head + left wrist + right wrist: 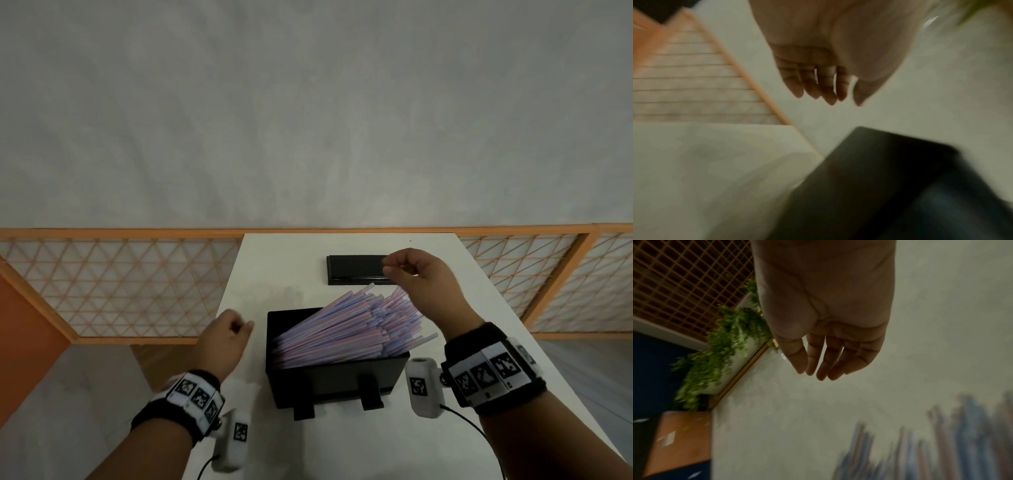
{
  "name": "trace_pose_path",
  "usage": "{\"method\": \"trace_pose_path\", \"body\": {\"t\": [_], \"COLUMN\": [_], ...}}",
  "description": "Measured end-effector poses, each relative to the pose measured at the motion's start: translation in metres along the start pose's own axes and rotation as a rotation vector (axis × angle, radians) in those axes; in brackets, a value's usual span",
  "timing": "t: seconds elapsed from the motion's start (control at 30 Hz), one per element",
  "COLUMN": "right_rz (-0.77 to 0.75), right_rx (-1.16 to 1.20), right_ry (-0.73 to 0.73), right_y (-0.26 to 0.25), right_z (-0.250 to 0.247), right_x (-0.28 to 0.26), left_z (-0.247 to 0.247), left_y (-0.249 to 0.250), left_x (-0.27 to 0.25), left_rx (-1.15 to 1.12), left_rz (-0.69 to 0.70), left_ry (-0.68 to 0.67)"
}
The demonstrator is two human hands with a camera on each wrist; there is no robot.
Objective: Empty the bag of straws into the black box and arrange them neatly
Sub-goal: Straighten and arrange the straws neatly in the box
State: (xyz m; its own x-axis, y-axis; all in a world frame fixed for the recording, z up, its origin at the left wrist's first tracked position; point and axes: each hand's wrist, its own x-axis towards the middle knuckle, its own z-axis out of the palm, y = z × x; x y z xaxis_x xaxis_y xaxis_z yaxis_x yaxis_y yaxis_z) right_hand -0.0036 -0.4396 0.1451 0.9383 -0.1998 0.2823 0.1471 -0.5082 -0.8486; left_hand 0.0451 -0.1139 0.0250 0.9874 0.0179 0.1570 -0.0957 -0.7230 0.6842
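The black box [335, 380] stands on the white table [291, 260] close to me and shows as a dark blur [869, 170] in the left wrist view. A heap of pink and blue striped straws [356, 325] fills it. They lean to the right, with tips fanned out past the far right rim [962, 443]. My left hand [239, 329] hovers just left of the box, fingers relaxed and holding nothing [838, 100]. My right hand [390, 267] hangs above the straw tips, loosely curved and holding nothing [813, 374]. A faint clear sheet, perhaps the bag [246, 387], lies under my left wrist.
The box's black lid [356, 270] lies flat at the back of the table, partly behind my right hand. An orange lattice railing [120, 284] runs behind and beside the table. Green plants [721, 353] hang off to one side. The wrist views are blurred.
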Motion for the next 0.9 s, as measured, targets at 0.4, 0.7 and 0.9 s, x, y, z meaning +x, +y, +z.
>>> {"method": "trace_pose_path", "body": {"t": [0.4, 0.7, 0.9], "right_rz": [-0.45, -0.392, -0.232], "right_rx": [-0.906, -0.972, -1.009], "right_ry": [-0.772, -0.857, -0.933], "right_y": [0.001, 0.012, 0.011], "right_z": [0.101, 0.126, 0.133], "right_x": [-0.071, -0.063, -0.058], "left_z": [0.049, 0.056, 0.06], "left_y": [0.072, 0.067, 0.062], "left_x": [0.011, 0.009, 0.01], "left_rx": [0.577, 0.542, 0.465], "left_rz": [0.526, 0.56, 0.552], "left_ry": [-0.451, -0.324, -0.284]}}
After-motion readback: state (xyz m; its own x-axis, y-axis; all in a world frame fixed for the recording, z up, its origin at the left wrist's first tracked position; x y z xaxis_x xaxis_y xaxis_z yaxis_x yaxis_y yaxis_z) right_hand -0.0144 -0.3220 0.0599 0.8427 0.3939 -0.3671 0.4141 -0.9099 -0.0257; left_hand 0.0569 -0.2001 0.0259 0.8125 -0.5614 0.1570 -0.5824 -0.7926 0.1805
